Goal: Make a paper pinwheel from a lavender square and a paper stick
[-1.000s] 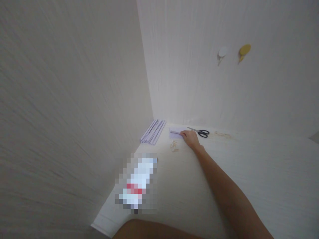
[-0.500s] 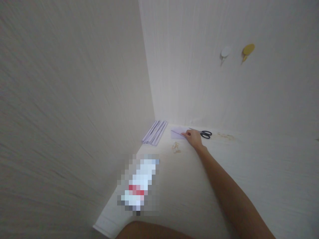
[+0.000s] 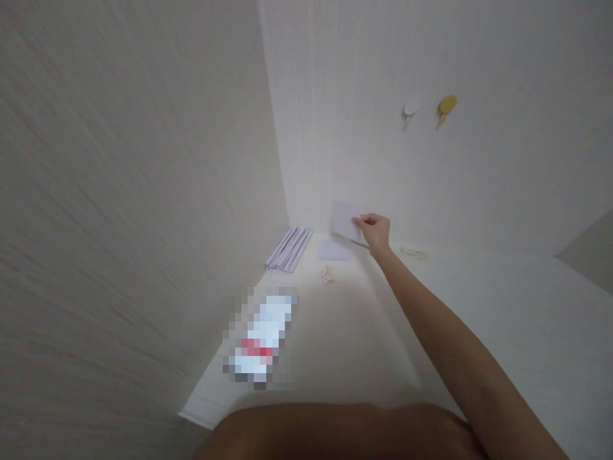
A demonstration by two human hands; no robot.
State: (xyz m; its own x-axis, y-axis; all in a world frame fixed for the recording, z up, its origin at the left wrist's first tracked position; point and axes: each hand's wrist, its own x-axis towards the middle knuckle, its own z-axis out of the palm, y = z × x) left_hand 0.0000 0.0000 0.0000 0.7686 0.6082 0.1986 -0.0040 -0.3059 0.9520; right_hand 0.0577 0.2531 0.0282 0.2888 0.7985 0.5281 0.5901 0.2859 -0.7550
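Note:
My right hand (image 3: 376,231) pinches the right edge of a pale lilac sheet of paper (image 3: 345,219), held up off the surface near the back wall. Beneath it lies more lilac paper (image 3: 334,250), flat on the white surface; whether that is one sheet or a stack I cannot tell. A scissor blade (image 3: 360,244) pokes out left of my wrist, its handles hidden behind my hand and arm. Just in front of the flat paper is a small pile of pale beige bits (image 3: 327,275). My left hand is out of view.
Several rolled or folded lilac paper strips (image 3: 288,249) lie side by side against the left wall. A blurred-out bright device (image 3: 263,335) rests nearer me. More beige bits (image 3: 413,253) lie to the right. White (image 3: 410,107) and yellow (image 3: 447,105) hooks are on the back wall.
My right hand has lifted one lilac sheet up from the flat paper, toward the back wall. The scissors' black handles have become hidden behind my hand. The view has shifted slightly.

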